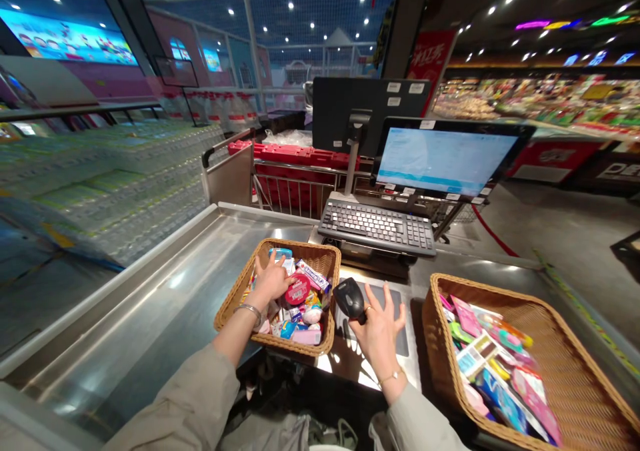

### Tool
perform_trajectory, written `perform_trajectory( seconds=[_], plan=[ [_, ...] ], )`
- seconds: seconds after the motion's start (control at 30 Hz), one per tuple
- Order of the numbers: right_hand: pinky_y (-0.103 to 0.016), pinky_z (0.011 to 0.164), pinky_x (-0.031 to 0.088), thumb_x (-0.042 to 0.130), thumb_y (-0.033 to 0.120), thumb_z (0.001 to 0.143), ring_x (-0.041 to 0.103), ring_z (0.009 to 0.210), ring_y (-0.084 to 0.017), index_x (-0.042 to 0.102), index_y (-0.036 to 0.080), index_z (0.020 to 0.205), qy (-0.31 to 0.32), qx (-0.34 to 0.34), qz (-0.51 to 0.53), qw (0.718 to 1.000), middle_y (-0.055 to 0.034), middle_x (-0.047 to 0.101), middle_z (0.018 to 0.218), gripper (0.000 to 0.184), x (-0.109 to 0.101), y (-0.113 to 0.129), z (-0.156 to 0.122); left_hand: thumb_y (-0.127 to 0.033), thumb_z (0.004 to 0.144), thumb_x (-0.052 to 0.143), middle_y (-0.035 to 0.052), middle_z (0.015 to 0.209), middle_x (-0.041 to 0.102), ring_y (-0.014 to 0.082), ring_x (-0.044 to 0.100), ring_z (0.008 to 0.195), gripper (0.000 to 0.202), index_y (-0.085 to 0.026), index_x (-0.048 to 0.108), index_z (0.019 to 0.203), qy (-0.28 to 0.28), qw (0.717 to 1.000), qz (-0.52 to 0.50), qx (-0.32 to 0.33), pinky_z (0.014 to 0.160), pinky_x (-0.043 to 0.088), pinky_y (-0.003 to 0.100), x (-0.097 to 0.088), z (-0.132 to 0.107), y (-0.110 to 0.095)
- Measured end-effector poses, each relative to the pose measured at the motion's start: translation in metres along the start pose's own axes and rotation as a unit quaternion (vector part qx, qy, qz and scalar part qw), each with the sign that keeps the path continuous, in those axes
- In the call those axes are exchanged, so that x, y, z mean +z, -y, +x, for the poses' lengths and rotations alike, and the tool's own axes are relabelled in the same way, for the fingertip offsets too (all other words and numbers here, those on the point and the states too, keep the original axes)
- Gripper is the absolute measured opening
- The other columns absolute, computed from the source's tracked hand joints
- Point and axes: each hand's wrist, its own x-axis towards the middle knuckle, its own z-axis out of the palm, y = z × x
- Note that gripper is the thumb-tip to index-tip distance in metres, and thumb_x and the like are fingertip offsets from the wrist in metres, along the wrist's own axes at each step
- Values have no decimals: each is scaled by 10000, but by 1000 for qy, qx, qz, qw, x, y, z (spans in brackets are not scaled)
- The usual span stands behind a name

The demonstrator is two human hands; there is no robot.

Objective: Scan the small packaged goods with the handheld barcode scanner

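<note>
My left hand (273,282) reaches into the smaller wicker basket (326,254), fingers spread over the packages. Its thumb lies at the edge of a red round package (298,290), and its fingertips are near a blue packet (281,253). Around it are a white-and-purple box (313,276), a pink box (306,337) and several small colourful packs. A black handheld barcode scanner (349,299) is in my right hand (379,331), gripped between thumb and forefinger while the other fingers stick out. The scanner's head is to the right of the basket, above the counter.
A larger wicker basket (575,324) with several colourful packages stands on the right. Behind the scanner are a keyboard (377,224), a lit monitor (445,158) and a dark screen back (345,114). The metal counter (165,304) extends left; a cart (295,188) stands beyond it.
</note>
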Motion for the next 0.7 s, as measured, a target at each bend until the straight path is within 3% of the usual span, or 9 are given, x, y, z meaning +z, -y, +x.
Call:
perform_trajectory(
  seconds=[0.23,0.53,0.63,0.7],
  plan=[
    [-627,1086,62,576,213,698,254,1410,-337,679,242,759,1,10,-2,1000,-1,589,1335,123,-6,2,1,-511,904,427,100,1469,472,391,190,1452,445,-231,760,809,35,998,-10,-57,1043,8,779,13,14,27],
    [-627,1072,97,550,219,701,279,1395,-342,672,239,778,-13,5,-18,1000,-24,607,1312,146,-8,-1,-1,-513,931,353,84,1502,432,380,172,1460,488,-234,751,886,14,995,-13,-103,1077,56,750,24,21,22],
    [-632,1070,90,547,219,703,278,1393,-348,674,240,780,-14,7,-14,1000,-25,606,1313,150,-9,0,-1,-568,907,385,109,1568,302,386,114,1471,507,-230,680,1142,-19,996,1,-92,1083,54,740,26,17,20],
    [-633,1072,83,547,220,705,276,1394,-348,674,240,771,-13,10,-10,1000,-21,601,1319,144,-9,1,-1,-674,816,479,131,1606,167,406,25,1474,718,-232,496,1383,-12,999,9,-49,1080,38,739,28,13,20]
  ],
)
